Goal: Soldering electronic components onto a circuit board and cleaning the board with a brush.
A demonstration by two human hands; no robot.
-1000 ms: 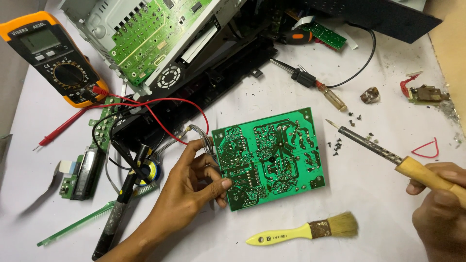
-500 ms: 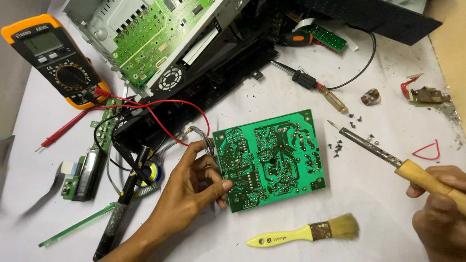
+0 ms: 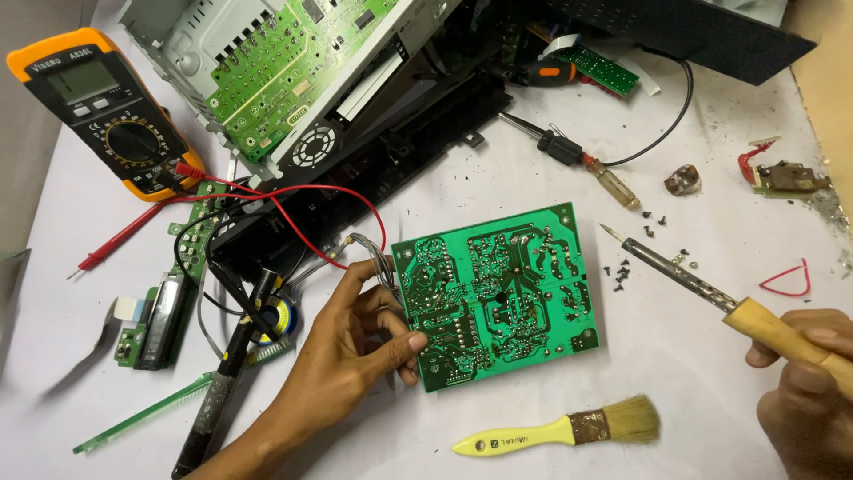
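The left hand (image 3: pixel 355 342) grips the left edge of the green circuit board (image 3: pixel 498 293), thumb pressed on its solder side, fingers (image 3: pixel 378 311) curled behind by the grey wire bundle (image 3: pixel 369 253). The board lies near the centre of the white desk (image 3: pixel 675 373), solder side up, slightly tilted.

The right hand (image 3: pixel 804 387) is clenched round the wooden handle of the soldering iron (image 3: pixel 693 280); its tip points toward the board's right edge, clear of it.

Change since a second ago: almost none. Board, iron and both hands hold the same places; the tip has come no closer. The work appears paused between joints, with the board steadied and the iron poised.

A yellow-handled brush (image 3: pixel 560 428) lies just below the board. Loose screws (image 3: pixel 626 267) lie between iron and board. A multimeter (image 3: pixel 107 111) sits at upper left, its red lead (image 3: pixel 293 218) trailing toward the board.

The right hand is cut off by the frame edge. The board's component side is hidden. Where the wire bundle joins cannot be made out.
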